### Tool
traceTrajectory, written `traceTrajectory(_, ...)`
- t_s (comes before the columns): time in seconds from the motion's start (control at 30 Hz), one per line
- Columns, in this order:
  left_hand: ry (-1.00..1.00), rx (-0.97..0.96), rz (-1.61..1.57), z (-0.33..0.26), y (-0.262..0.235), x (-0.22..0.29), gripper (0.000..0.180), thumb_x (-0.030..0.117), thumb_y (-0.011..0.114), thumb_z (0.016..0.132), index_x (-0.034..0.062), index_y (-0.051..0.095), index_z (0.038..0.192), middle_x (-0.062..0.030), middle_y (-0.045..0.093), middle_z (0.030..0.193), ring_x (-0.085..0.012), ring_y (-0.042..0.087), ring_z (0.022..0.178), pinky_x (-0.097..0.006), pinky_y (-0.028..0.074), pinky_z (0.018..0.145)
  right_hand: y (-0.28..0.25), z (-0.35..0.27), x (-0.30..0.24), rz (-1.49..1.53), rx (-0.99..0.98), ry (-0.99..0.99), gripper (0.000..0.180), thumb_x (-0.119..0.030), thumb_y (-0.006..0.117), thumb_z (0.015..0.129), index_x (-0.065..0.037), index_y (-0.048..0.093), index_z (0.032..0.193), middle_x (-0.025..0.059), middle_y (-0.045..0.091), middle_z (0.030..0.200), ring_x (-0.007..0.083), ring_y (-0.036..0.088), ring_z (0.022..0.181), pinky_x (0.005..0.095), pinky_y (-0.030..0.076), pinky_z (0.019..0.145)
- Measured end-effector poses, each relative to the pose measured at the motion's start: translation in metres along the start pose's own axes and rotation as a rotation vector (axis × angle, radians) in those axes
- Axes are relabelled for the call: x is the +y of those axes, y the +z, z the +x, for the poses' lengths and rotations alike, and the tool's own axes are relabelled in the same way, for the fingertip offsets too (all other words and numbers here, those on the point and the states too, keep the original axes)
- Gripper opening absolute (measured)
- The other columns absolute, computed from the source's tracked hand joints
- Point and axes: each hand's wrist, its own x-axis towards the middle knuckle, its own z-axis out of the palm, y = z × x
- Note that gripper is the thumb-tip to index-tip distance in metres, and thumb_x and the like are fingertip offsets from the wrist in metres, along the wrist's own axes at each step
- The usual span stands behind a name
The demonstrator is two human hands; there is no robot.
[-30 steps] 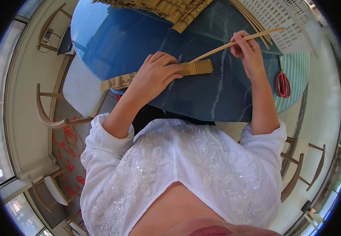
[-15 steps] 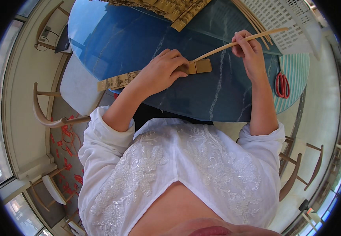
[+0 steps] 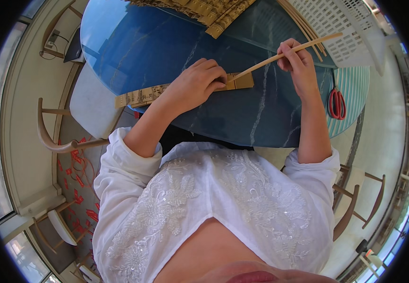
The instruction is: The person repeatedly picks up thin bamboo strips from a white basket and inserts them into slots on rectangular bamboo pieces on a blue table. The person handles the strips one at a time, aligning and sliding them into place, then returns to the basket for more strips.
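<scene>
A long gold paper strip, printed along its left part, lies across the near part of the dark blue table. My left hand is on the strip, fingers curled together and pressing its right part; what is under the palm is hidden. In my right hand is a thin pale wooden stick, pinched between thumb and fingers. The stick slants down to the left, its lower tip at the strip just beside my left fingertips. Its other end points up to the right, past my right hand.
A pile of gold printed strips lies at the table's far side. Several more sticks rest beside a white perforated basket. Red-handled scissors lie at the right on a ribbed pale surface. Chairs stand around the blue table.
The stick's lower tip has shifted slightly right and nearer, away from my left fingertips. My right hand has dropped a little. My left hand stays nearly where it was on the strip.
</scene>
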Motion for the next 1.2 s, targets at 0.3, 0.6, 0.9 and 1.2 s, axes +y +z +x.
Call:
traceTrajectory(0.3, 0.005, 0.026, -0.017, 0.002, 0.0, 0.0, 0.009, 0.01, 0.064, 0.091, 0.0016, 0.062, 0.093, -0.0101, 0.058, 0.094, -0.0282, 0.056, 0.093, -0.037, 0.047, 0.083, 0.003, -0.001, -0.003, -0.005, -0.018, 0.025, 0.023, -0.026, 0.056, 0.1, -0.008, 0.059, 0.086, -0.0031, 0.052, 0.067, 0.004, 0.048, 0.063, 0.0199, 0.035, 0.058)
traceTrajectory(0.6, 0.044, 0.146, -0.011, 0.003, -0.003, 0.001, 0.005, 0.005, 0.063, 0.089, 0.0027, 0.06, 0.093, -0.0089, 0.057, 0.094, -0.0281, 0.055, 0.093, -0.037, 0.047, 0.083, -0.001, 0.0, 0.003, 0.161, -0.073, 0.042, 0.022, -0.025, 0.055, 0.101, -0.007, 0.059, 0.089, -0.0004, 0.055, 0.072, 0.0058, 0.051, 0.067, 0.0193, 0.039, 0.061)
traceTrajectory(0.9, 0.072, 0.3, 0.026, 0.011, -0.011, 0.013, 0.007, 0.007, 0.065, 0.086, 0.004, 0.06, 0.09, -0.0068, 0.056, 0.092, -0.0278, 0.053, 0.089, -0.039, 0.046, 0.083, 0.029, -0.009, 0.009, 0.189, -0.284, 0.112, 0.018, -0.022, 0.061, 0.099, -0.004, 0.063, 0.099, 0.0037, 0.065, 0.084, 0.008, 0.058, 0.077, 0.0213, 0.047, 0.07)
traceTrajectory(1.2, -0.039, 0.501, 0.203, -0.002, -0.013, 0.032, 0.038, 0.021, 0.077, 0.08, 0.0067, 0.065, 0.113, -0.0075, 0.063, 0.112, -0.028, 0.057, 0.104, -0.041, 0.046, 0.088, 0.033, -0.011, 0.012, 0.189, -0.263, 0.068, 0.016, -0.015, 0.064, 0.096, -0.002, 0.067, 0.106, 0.0054, 0.068, 0.092, 0.0101, 0.058, 0.079, 0.0233, 0.049, 0.073)
